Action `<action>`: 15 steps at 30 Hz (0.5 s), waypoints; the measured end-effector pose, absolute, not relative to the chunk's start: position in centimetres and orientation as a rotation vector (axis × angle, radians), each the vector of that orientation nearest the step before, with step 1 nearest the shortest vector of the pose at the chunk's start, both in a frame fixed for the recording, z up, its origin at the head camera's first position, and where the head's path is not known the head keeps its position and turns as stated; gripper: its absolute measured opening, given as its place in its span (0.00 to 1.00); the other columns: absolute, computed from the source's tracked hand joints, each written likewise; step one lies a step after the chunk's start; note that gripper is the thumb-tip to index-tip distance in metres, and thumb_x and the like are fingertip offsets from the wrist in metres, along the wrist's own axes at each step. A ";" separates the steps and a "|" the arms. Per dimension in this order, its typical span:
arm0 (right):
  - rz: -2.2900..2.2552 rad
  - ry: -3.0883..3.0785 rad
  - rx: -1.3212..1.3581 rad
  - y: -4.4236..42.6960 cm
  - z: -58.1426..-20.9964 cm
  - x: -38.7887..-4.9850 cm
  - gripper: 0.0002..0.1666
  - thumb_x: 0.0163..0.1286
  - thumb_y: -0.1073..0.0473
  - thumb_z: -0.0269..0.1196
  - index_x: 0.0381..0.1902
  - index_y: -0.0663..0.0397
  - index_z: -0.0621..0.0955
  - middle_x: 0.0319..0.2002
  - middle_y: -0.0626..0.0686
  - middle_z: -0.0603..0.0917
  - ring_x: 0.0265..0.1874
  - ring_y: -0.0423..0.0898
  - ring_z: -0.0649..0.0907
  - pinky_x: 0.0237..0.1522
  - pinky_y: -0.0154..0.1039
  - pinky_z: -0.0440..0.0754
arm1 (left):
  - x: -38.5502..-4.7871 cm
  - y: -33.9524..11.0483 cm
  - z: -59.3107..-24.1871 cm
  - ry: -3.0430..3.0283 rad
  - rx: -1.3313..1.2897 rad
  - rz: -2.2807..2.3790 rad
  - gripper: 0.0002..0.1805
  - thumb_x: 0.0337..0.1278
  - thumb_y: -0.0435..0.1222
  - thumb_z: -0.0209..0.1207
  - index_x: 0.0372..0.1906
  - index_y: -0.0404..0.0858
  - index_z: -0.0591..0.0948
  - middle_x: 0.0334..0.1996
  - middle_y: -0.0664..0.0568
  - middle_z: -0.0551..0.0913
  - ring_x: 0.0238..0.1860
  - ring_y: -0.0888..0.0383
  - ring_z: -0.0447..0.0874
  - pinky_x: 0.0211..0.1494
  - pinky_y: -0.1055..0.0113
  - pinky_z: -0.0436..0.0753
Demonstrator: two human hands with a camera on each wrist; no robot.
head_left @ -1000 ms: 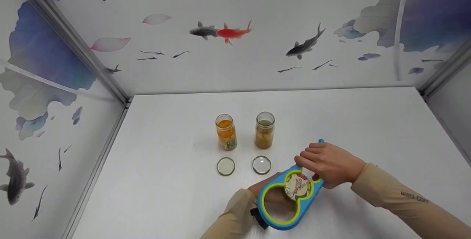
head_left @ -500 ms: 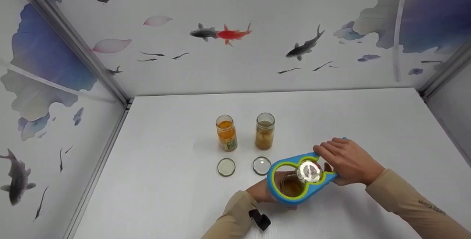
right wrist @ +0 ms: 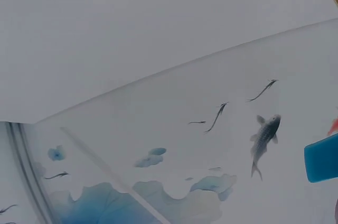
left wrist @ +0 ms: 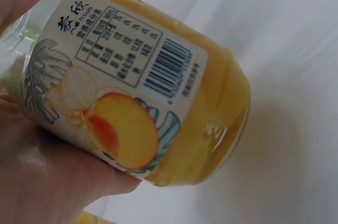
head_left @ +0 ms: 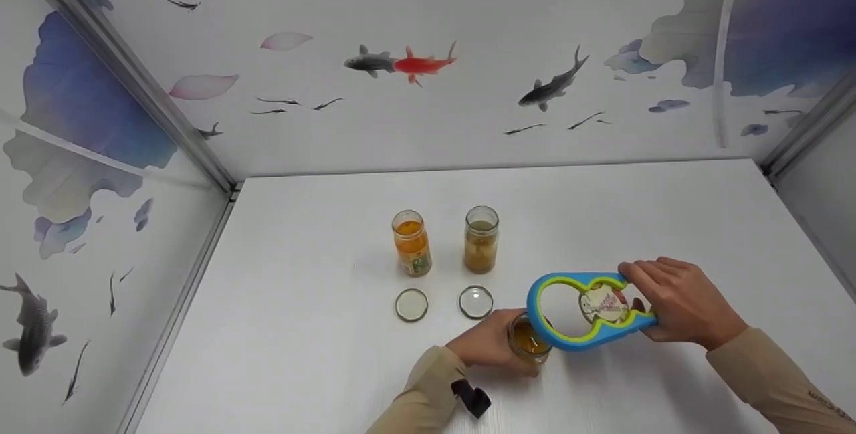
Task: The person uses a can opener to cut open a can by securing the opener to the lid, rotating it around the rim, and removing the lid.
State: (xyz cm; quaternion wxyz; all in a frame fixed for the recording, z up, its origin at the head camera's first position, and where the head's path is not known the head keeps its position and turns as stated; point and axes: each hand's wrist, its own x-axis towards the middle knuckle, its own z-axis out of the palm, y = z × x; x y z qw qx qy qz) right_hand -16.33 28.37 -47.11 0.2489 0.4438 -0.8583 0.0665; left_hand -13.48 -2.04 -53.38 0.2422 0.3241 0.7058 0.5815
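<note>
My left hand holds an open glass jar of amber liquid near the table's front. In the left wrist view, that jar tilts and shows a peach picture and barcode on its label, with fingers around it. My right hand grips the handle end of a blue and green jar opener. A round printed lid sits in the opener's smaller hole. The opener's large hole is beside the jar's mouth and its rim overlaps the jar from above. A blue handle tip shows in the right wrist view.
Two open jars stand further back, one with orange contents and one with pale brown contents. Before them lie two loose lids, a left one and a right one. Fish-patterned walls enclose the white table.
The right hand has moved right, carrying the opener and the lid away from over the jar. The jar's open mouth has come into view in the left hand.
</note>
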 end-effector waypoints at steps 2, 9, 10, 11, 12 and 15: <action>0.176 -2.354 1.188 28.9 -47.4 -16.1 0.23 0.45 0.53 0.55 0.39 0.61 0.76 0.27 0.52 0.80 0.20 0.45 0.80 0.25 0.47 0.83 | -13.6 -2.0 -53.4 1.921 0.887 1.609 0.39 0.35 0.24 0.73 0.61 0.37 0.74 0.53 0.62 0.79 0.55 0.67 0.74 0.63 0.69 0.69; 0.187 -2.386 1.102 30.5 -48.3 -15.1 0.33 0.27 0.59 0.68 0.38 0.61 0.77 0.28 0.54 0.84 0.19 0.45 0.80 0.21 0.44 0.82 | -14.1 -1.6 -53.5 1.936 0.895 1.679 0.31 0.35 0.23 0.72 0.53 0.36 0.76 0.46 0.58 0.81 0.51 0.66 0.76 0.61 0.68 0.71; 0.187 -2.392 1.088 30.7 -48.4 -14.9 0.34 0.26 0.58 0.69 0.39 0.62 0.77 0.28 0.55 0.84 0.19 0.46 0.80 0.21 0.44 0.82 | -14.2 -1.5 -53.5 1.949 0.896 1.686 0.31 0.36 0.24 0.72 0.52 0.36 0.76 0.45 0.58 0.81 0.50 0.66 0.76 0.61 0.68 0.72; 0.187 -2.397 1.075 30.9 -48.6 -14.8 0.34 0.25 0.58 0.70 0.39 0.62 0.76 0.28 0.55 0.84 0.19 0.45 0.80 0.20 0.44 0.81 | -14.3 -1.4 -53.5 1.961 0.892 1.694 0.30 0.36 0.24 0.72 0.52 0.36 0.77 0.45 0.59 0.81 0.50 0.66 0.76 0.60 0.68 0.72; 0.189 -2.404 1.061 31.1 -48.7 -14.7 0.35 0.25 0.57 0.71 0.39 0.62 0.76 0.28 0.56 0.84 0.19 0.46 0.80 0.20 0.44 0.81 | -14.3 -1.3 -53.5 1.966 0.880 1.708 0.30 0.36 0.23 0.72 0.52 0.36 0.77 0.45 0.59 0.81 0.50 0.66 0.76 0.61 0.68 0.71; 0.196 -2.425 1.025 31.6 -48.9 -14.4 0.38 0.23 0.57 0.73 0.39 0.62 0.75 0.28 0.56 0.84 0.19 0.45 0.80 0.20 0.43 0.81 | -14.6 -1.1 -53.4 2.008 0.839 1.724 0.30 0.36 0.24 0.72 0.52 0.38 0.77 0.45 0.62 0.80 0.51 0.67 0.75 0.61 0.68 0.71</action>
